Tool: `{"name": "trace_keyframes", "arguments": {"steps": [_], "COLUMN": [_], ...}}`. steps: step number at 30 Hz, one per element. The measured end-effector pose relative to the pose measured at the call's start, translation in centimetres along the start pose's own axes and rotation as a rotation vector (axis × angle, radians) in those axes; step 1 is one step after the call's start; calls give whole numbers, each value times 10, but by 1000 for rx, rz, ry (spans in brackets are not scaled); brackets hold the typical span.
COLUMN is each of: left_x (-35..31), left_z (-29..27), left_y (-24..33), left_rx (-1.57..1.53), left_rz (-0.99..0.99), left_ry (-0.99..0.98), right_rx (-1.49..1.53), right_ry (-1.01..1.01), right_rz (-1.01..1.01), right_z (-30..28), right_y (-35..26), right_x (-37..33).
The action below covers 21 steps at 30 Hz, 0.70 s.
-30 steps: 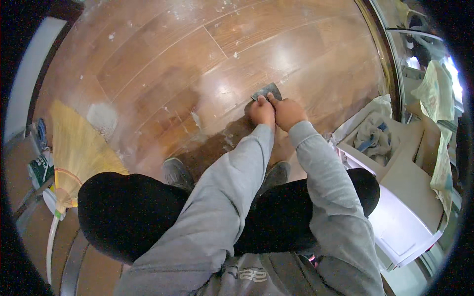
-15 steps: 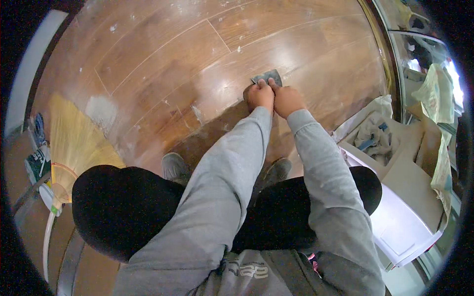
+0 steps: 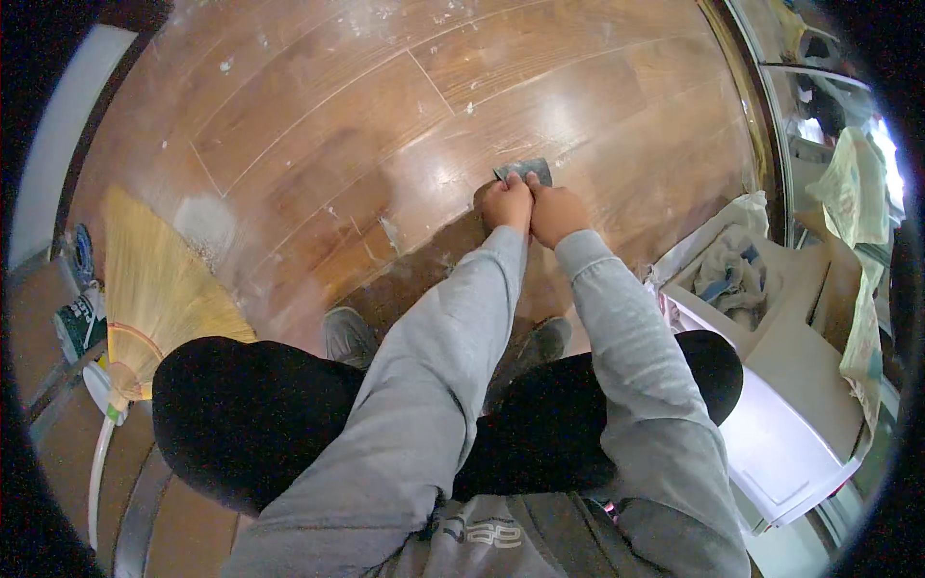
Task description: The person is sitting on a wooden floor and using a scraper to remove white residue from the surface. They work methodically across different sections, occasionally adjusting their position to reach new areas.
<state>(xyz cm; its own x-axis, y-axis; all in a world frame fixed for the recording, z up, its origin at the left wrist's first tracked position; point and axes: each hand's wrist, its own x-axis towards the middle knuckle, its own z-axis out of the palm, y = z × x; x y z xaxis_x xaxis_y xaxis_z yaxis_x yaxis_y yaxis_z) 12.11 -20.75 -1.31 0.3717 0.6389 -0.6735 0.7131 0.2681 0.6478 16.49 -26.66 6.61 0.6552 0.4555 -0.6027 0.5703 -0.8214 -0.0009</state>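
Note:
Both my hands are together on a scraper [image 3: 536, 170] whose flat grey blade lies low over the wood-look floor [image 3: 318, 116]. My left hand [image 3: 506, 205] is closed, its thumb toward the blade. Close against it, my right hand [image 3: 559, 216] is closed on the same tool, thumb also pointing at the blade. The handle is hidden under my fingers. Whitish smears and specks mark the floor around, with a pale patch [image 3: 205, 223] on the left.
A straw broom [image 3: 169, 289] lies at my left, beside a dark green shoe [image 3: 79, 325]. On the right stands a white plastic bin [image 3: 790, 424] with crumpled cloth [image 3: 729, 279] by it. Beyond runs a mirrored panel [image 3: 819, 106]. My knees and shoes frame the near floor.
The scraper and both hands have come slightly nearer to me, and the blade has turned a little. The whole view has shifted slightly too. Both hands keep their grip.

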Motion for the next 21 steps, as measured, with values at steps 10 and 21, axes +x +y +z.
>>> {"name": "trace_keyframes", "arguments": {"steps": [10,21], "left_x": [5,27], "left_z": [-8,-1], "left_y": [5,3], "left_rx": [-1,-36], "left_rz": [44,36], "left_ry": [-47,-56], "right_rx": [56,112], "right_ry": [20,48], "right_rz": [50,6], "right_z": [0,-15], "right_y": [-11,-10], "right_x": [1,15]}}
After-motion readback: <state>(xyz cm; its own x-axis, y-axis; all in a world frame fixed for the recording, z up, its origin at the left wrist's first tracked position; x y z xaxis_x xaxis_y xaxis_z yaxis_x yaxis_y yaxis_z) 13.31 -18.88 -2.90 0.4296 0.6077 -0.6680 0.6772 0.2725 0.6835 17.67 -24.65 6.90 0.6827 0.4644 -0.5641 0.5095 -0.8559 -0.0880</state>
